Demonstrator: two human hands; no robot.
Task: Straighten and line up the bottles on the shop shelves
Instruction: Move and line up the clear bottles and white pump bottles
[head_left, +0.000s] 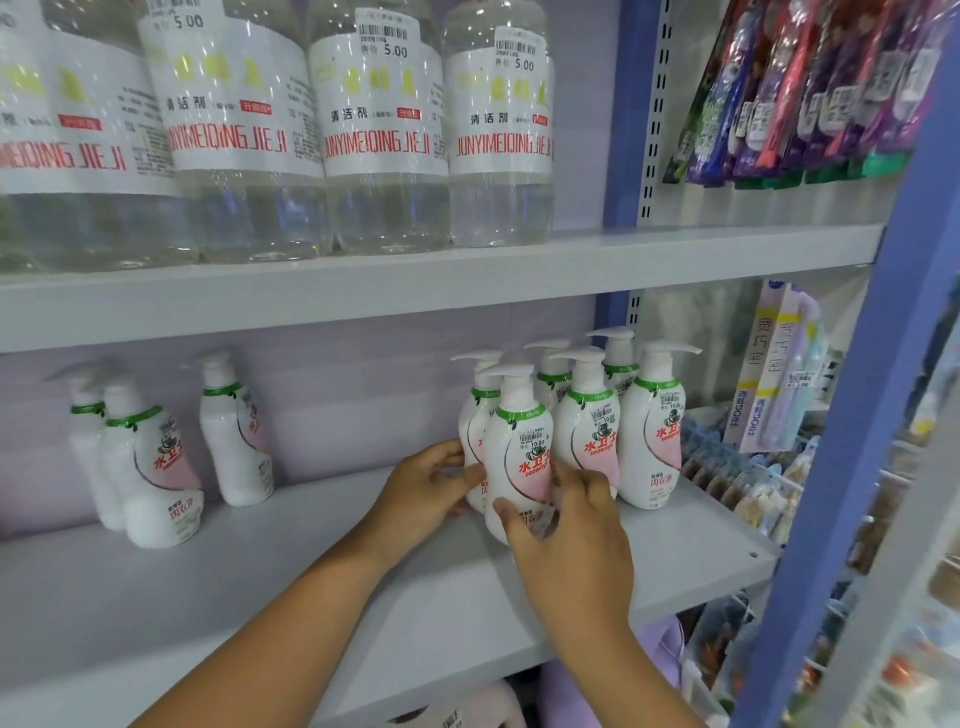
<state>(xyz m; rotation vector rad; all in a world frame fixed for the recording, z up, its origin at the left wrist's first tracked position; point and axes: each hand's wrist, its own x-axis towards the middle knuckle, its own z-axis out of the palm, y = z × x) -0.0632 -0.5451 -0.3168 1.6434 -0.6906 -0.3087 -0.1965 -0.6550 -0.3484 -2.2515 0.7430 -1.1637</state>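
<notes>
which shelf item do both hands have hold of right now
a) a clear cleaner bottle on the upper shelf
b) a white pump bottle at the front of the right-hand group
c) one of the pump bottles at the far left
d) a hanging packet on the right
b: the left hand and right hand wrap either side of the front white pump bottle in the right-hand group on the lower shelf.

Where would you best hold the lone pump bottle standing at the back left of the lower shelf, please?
Probably round the lone pump bottle's white body, below the green collar, coming straight in from the front. It stands upright with bare shelf before it and to its right; the narrow pump head on top gives a poorer hold.
</notes>
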